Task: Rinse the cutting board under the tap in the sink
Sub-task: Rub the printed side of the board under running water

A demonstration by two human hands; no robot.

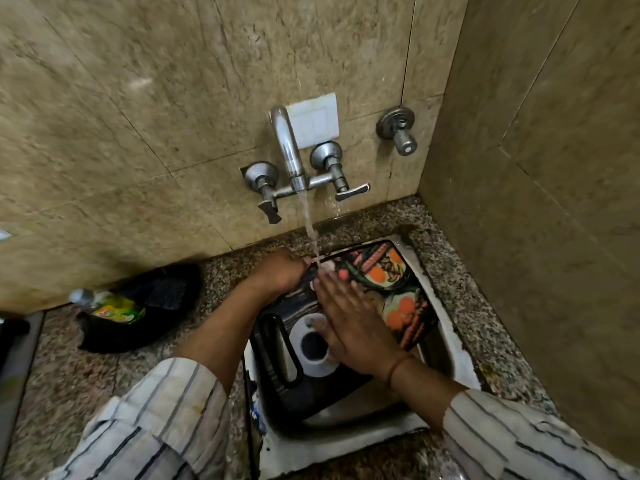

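Observation:
A dark cutting board [394, 271] printed with food and a coffee cup lies tilted in the steel sink [446, 348], its handle slot toward me. Water runs from the chrome tap [289, 150] onto the board's far edge. My left hand [280, 271] grips that far left edge of the board. Flat on the printed face rests my right hand [349, 323], fingers spread and pointing at the stream.
A black container [152, 306] holding a green-labelled bottle [110, 308] sits on the speckled granite counter [460, 271] to the left. Tiled walls close in behind and on the right. A separate valve [398, 129] sticks out of the wall at right.

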